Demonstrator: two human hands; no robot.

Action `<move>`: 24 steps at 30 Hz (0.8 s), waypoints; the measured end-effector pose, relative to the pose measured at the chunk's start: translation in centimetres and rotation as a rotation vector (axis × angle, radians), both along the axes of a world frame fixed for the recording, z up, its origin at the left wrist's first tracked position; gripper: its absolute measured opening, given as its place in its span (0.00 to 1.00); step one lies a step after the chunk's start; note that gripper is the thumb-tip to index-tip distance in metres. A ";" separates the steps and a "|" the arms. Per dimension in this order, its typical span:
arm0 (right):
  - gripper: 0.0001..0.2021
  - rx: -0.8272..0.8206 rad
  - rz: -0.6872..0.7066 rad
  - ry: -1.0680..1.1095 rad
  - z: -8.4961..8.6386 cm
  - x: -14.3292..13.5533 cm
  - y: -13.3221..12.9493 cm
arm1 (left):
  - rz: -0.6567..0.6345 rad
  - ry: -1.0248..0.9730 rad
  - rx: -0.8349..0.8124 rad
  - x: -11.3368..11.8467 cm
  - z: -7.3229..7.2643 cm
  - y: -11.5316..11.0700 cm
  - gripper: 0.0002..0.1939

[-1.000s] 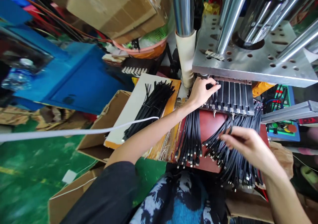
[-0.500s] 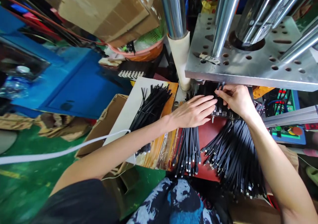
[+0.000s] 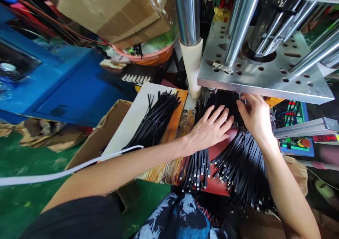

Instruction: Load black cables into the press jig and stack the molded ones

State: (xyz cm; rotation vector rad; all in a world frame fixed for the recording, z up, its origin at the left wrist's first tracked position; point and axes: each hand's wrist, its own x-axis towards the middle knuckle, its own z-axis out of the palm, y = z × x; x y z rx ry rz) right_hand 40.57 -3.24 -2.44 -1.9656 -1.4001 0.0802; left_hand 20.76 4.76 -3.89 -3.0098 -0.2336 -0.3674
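My left hand [image 3: 210,129] lies with its fingers spread over the left bunch of black USB cables [image 3: 197,172], close to the left part of a dark mould [image 3: 230,106]. My right hand [image 3: 255,115] is at the mould's right part, thumb and index finger apart, with nothing visible between them; its other fingers are partly hidden. A second, thicker bunch of black USB cables [image 3: 249,168] fans out below it, metal plugs toward me. Above both hands is the press's steel plate [image 3: 265,78], its front edge shading the mould.
More black cables [image 3: 156,118] lie on a white and orange board [image 3: 132,108] at left. A steel column [image 3: 188,16] with a pale sleeve rises behind. A control panel [image 3: 296,126] stands at right. A white cord [image 3: 79,170] crosses my left forearm.
My right thumb and index finger have parted from a pinch at a thin dark piece on the mould. My left hand has drawn slightly toward me, its fingers spreading wider.
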 end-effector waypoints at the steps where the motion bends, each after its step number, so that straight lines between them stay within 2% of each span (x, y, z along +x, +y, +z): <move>1: 0.17 -0.039 0.042 -0.137 0.1 -0.4 -0.9 | 0.014 0.010 -0.025 0.1 0.1 -0.2 0.32; 4: 0.25 -0.233 0.124 -0.412 0.2 -1.0 -2.3 | 0.047 0.039 -0.124 1.0 0.8 0.3 0.34; 7: 0.28 -0.335 0.040 -0.517 0.0 -0.5 -0.6 | 0.128 0.060 -0.197 2.9 1.8 1.8 0.33; 10: 0.27 -0.362 -0.001 -0.546 0.0 0.5 2.7 | 0.186 0.054 -0.228 5.0 2.3 3.4 0.31; 13: 0.25 -0.380 -0.001 -0.543 0.2 1.1 4.9 | 0.191 0.040 -0.218 6.5 2.2 4.6 0.27; 17: 0.23 -0.370 -0.034 -0.531 0.0 1.6 5.8 | 0.207 0.006 -0.194 7.6 1.8 5.5 0.22; 24: 0.23 -0.346 0.023 -0.531 -0.8 3.0 6.6 | 0.213 0.017 -0.237 8.8 2.0 6.6 0.19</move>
